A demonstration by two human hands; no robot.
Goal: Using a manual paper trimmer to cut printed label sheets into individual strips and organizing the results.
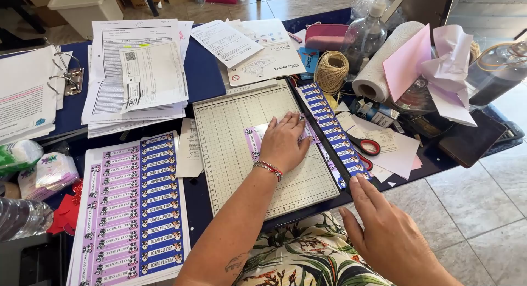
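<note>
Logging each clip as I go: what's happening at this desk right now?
A person is working at a paper trimmer on a cluttered blue table. Their left hand lies flat on a strip of purple and blue labels on the trimmer's gridded board, pressing it down. The right hand rests by the near end of the cutting arm, fingertips on it. A full printed sheet of the same labels lies to the left, and red-handled scissors to the right.

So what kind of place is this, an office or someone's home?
Probably a home craft or small print-work table rather than a formal office. The left hand presses a printed strip on a paper cutter, with printed label sheets, twine, scissors and loose papers crowded around, over a tiled floor.
</note>
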